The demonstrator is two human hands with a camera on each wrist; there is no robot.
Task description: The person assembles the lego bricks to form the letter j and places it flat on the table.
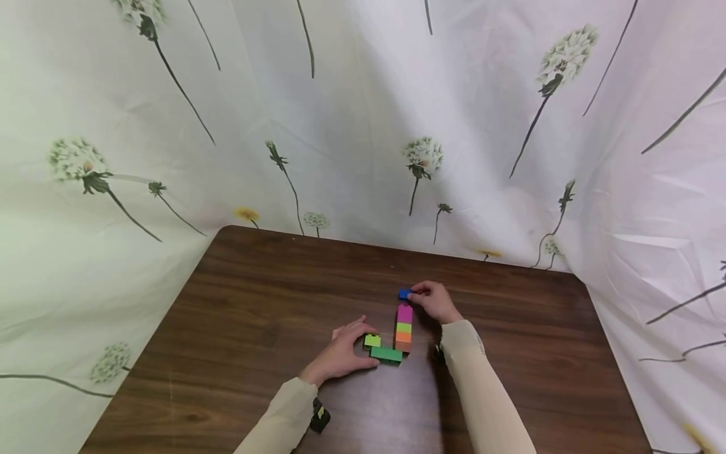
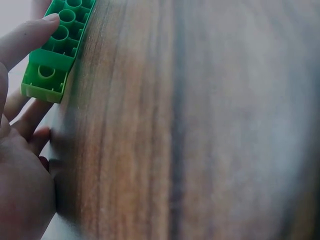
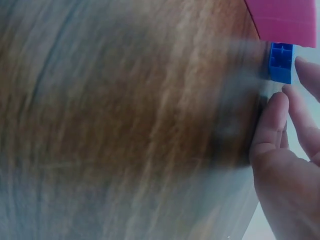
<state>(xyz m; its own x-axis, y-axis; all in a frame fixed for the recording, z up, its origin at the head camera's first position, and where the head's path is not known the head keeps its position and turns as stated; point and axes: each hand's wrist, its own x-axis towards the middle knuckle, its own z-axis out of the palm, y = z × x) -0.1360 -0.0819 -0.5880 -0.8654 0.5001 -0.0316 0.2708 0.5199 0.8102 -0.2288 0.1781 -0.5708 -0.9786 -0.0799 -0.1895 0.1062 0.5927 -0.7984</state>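
My left hand [image 1: 339,354] grips a small pair of bricks from the left, thumb at the long green brick [image 1: 387,354] and fingers by the lime brick [image 1: 372,341]. Their hollow undersides show in the left wrist view, the green brick [image 2: 66,18] beside the thumb. To their right lies a row of joined bricks: a pink brick [image 1: 404,314], a lime one [image 1: 403,328] and an orange one [image 1: 403,337]. Whether this row touches the green brick, I cannot tell. Beyond its pink end my right hand [image 1: 435,302] pinches a small blue brick [image 1: 404,294] at its right end.
The bricks lie on a dark brown wooden table [image 1: 255,296]. A white curtain [image 1: 351,126] printed with dandelions hangs behind the far edge and along both sides. A black device [image 1: 320,417] sits at the left wrist.
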